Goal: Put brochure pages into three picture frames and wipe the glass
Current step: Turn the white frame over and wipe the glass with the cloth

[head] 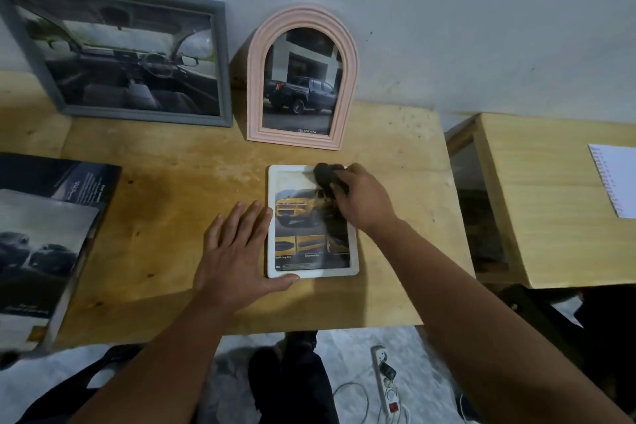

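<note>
A small white frame [275,251] lies flat on the wooden table [172,217], holding a page with a yellow car. My right hand [364,198] grips a dark cloth [327,175] and presses it on the upper right of the frame's glass. My left hand [237,251] lies flat on the table with straight fingers, its thumb and fingertips touching the frame's left and bottom edge. A grey frame [223,62] with a car-interior page and a pink arched frame [303,17] with a pickup-truck page lean against the wall behind.
Brochures [44,234] are stacked at the table's left edge. A second wooden table [550,200] stands to the right with a white notepad [616,179] on it. On the floor below lie a power strip [380,372] and cables.
</note>
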Tool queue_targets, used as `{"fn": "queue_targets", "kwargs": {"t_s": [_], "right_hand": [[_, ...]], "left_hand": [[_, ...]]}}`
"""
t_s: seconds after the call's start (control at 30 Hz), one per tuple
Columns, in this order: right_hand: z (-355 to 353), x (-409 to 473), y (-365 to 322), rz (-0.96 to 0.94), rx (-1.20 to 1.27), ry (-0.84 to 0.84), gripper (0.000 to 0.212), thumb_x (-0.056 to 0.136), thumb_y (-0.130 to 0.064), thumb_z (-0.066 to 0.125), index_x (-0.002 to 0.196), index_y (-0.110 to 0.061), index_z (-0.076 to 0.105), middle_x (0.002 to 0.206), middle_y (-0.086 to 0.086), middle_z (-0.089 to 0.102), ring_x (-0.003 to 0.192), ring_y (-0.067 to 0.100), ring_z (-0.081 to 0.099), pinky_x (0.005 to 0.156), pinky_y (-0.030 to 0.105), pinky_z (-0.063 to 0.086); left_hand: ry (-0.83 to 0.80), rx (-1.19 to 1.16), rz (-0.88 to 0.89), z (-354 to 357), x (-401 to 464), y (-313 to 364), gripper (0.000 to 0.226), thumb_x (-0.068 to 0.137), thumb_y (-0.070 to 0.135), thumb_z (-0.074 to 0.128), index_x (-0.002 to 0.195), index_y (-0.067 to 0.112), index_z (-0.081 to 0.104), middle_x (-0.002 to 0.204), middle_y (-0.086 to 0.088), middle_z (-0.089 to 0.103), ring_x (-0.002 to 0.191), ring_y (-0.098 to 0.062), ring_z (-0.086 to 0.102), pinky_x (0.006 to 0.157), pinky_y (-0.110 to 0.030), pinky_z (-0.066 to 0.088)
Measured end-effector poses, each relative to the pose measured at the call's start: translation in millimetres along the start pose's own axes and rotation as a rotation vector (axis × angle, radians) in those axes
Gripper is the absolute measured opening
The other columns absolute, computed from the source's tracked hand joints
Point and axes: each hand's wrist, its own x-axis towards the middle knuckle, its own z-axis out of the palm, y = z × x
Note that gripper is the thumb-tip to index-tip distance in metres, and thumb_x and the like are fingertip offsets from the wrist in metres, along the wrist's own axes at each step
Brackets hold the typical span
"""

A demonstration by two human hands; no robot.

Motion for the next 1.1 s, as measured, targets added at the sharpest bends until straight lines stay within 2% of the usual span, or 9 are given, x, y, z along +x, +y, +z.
{"fn": "queue_targets", "kwargs": {"t_s": [0.17,0.27,0.33,0.47,0.7,0.83,0.9,1.0,1.1], "right_hand": [[35.9,-70.8,-12.4,-0.185,-0.035,-0.017,0.024,0.098,-0.027,0.055,0.112,-0.018,0.072,0.113,0.003,0.063,0.076,0.031,0.067,0.058,0.033,0.050],[25.1,-100.8,-13.1,-0.339,0.025,-0.302,0.034,0.099,-0.030,0.053,0.125,-0.017,0.071,0.120,0.004,0.062,0.087,0.030,0.067,0.069,0.034,0.055],[10.8,-90.8,-6.6,-0.334,0.016,-0.351,0.038,0.100,-0.031,0.052,0.134,-0.021,0.066,0.126,0.004,0.061,0.099,0.029,0.066,0.080,0.037,0.055],[-3.7,-63.7,20.1,-0.147,-0.121,-0.038,0.037,0.101,-0.036,0.048,0.133,-0.025,0.063,0.115,0.004,0.058,0.087,0.031,0.065,0.064,0.041,0.057],[51.3,-118.2,-5.0,-0.073,-0.189,0.036,0.027,0.098,-0.028,0.059,0.122,-0.020,0.068,0.112,0.001,0.061,0.079,0.024,0.066,0.051,0.035,0.055],[62.5,-124.3,-42.8,-0.200,-0.136,0.007,0.035,0.087,-0.034,0.053,0.110,-0.016,0.072,0.104,0.002,0.063,0.072,0.024,0.066,0.045,0.029,0.048],[62.0,-116.7,-56.4,-0.255,-0.053,-0.044,0.040,0.089,-0.038,0.047,0.108,-0.015,0.073,0.103,0.003,0.063,0.070,0.027,0.065,0.050,0.033,0.051],[42.3,-88.7,-52.0,-0.218,0.134,-0.127,0.035,0.099,-0.035,0.048,0.125,-0.023,0.069,0.114,-0.001,0.066,0.090,0.026,0.067,0.073,0.039,0.056],[15.8,-52.9,-35.2,-0.144,0.247,0.120,0.033,0.101,-0.032,0.051,0.130,-0.024,0.066,0.107,-0.001,0.067,0.091,0.022,0.066,0.078,0.041,0.055]], "left_hand": [[0.011,0.001,-0.001,1.4,-1.2,-0.5,0.128,0.070,0.104,0.029,0.167,0.023,0.012,0.175,0.001,0.008,0.162,-0.024,0.001,0.127,-0.055,0.013],[0.024,-0.015,0.000,2.0,-1.9,0.2,0.127,0.069,0.103,0.033,0.166,0.022,0.015,0.174,0.000,0.012,0.162,-0.025,0.005,0.127,-0.055,0.014],[0.021,-0.006,0.000,1.9,-1.7,0.2,0.129,0.069,0.104,0.032,0.166,0.022,0.014,0.174,0.000,0.011,0.162,-0.025,0.005,0.127,-0.055,0.014],[0.017,0.002,-0.003,2.5,-1.8,-1.0,0.129,0.068,0.105,0.028,0.167,0.023,0.012,0.175,0.000,0.008,0.162,-0.024,0.001,0.127,-0.055,0.012],[0.020,0.003,-0.006,3.5,-1.4,-0.6,0.130,0.067,0.104,0.030,0.167,0.024,0.008,0.175,0.001,0.005,0.162,-0.024,-0.001,0.128,-0.054,0.010],[0.030,-0.001,-0.002,3.7,-2.9,-0.8,0.126,0.070,0.102,0.033,0.167,0.024,0.009,0.175,0.001,0.007,0.162,-0.024,0.001,0.127,-0.055,0.012],[0.038,-0.013,-0.002,4.7,-3.0,-1.6,0.124,0.070,0.097,0.037,0.167,0.024,0.010,0.175,0.001,0.008,0.162,-0.023,0.002,0.127,-0.055,0.013],[0.039,-0.036,0.009,4.3,-2.4,-1.7,0.125,0.070,0.101,0.035,0.166,0.023,0.017,0.174,0.000,0.013,0.162,-0.024,0.007,0.126,-0.056,0.016],[0.036,-0.029,0.015,2.7,-1.9,-1.6,0.126,0.070,0.104,0.028,0.166,0.022,0.019,0.174,0.000,0.013,0.162,-0.024,0.006,0.126,-0.057,0.016]]}}
